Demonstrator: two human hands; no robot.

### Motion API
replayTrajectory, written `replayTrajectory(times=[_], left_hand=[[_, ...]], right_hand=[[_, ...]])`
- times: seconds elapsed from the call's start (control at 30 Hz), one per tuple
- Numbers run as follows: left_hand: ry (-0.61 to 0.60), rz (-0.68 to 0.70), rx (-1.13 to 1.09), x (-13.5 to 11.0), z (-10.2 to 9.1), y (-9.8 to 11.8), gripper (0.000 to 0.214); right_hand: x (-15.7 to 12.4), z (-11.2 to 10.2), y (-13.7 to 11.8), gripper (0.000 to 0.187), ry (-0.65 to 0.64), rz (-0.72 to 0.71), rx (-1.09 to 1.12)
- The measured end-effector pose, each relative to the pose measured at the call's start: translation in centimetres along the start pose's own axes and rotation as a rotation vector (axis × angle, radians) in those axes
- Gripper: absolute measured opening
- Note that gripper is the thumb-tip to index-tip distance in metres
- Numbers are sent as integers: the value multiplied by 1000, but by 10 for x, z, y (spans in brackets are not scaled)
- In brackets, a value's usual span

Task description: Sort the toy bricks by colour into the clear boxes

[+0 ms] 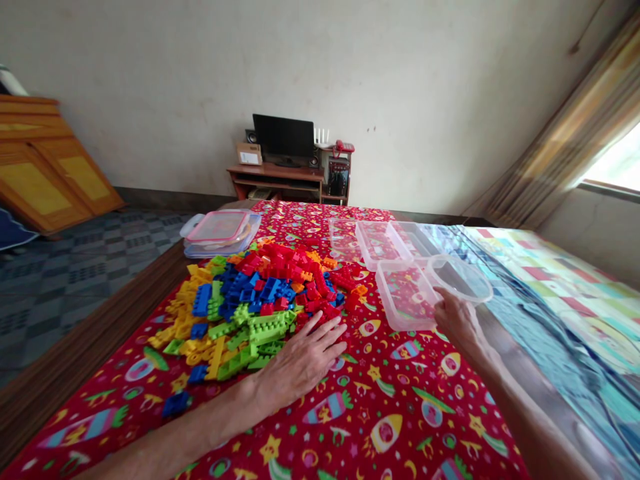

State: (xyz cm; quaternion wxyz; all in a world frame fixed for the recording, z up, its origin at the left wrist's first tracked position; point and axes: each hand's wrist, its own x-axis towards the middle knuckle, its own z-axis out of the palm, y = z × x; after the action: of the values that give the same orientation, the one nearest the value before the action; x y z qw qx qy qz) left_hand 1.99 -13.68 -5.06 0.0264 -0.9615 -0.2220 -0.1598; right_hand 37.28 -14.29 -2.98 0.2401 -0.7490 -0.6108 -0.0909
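My left hand point(313, 347) lies palm down on the red printed cloth, fingers spread, at the near right edge of a heap of toy building blocks point(270, 290). Its fingertips are close to the red and green blocks. Red, blue, green, yellow and orange pieces are mixed in the heap, yellow mostly on the left. My right hand point(455, 320) is at the right wall of a clear rectangular plastic container point(405, 320), its fingers closed at the edge. Beside that hand stands a round clear container point(463, 277). Little shows inside the containers but the cloth seen through them.
Several more clear containers point(383, 247) stand behind. Stacked lids point(220, 230) lie at the table's far left. One blue block point(176, 404) sits apart near the front left. Dark cables point(550, 313) run over the blue cloth at right. A desk with a monitor point(284, 139) stands by the wall.
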Motion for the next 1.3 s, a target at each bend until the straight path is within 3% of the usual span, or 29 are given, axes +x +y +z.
replayTrajectory(times=[0.57, 0.7, 0.83, 0.93, 1.03, 1.17, 1.3], left_hand=[[-21, 9, 63, -4, 5, -1, 32], [-32, 10, 65, -4, 3, -1, 33], [-35, 13, 79, -4, 4, -3, 34], [-49, 32, 94, -5, 5, -4, 35], [-49, 39, 110, -6, 5, -4, 36], [-27, 35, 129, -7, 3, -2, 36], [-6, 29, 131, -6, 2, 0, 34]], right_hand=[[5, -11, -2, 47, -67, 20, -55], [-2, -22, -14, 39, -116, 25, -206], [-4, -41, -31, 29, -58, 18, -328], [21, -47, -39, 32, 13, -34, -310], [71, -39, -40, 33, 5, -148, -246], [137, -6, -33, 32, -174, -306, -255], [167, 30, -24, 18, -284, -349, -292]])
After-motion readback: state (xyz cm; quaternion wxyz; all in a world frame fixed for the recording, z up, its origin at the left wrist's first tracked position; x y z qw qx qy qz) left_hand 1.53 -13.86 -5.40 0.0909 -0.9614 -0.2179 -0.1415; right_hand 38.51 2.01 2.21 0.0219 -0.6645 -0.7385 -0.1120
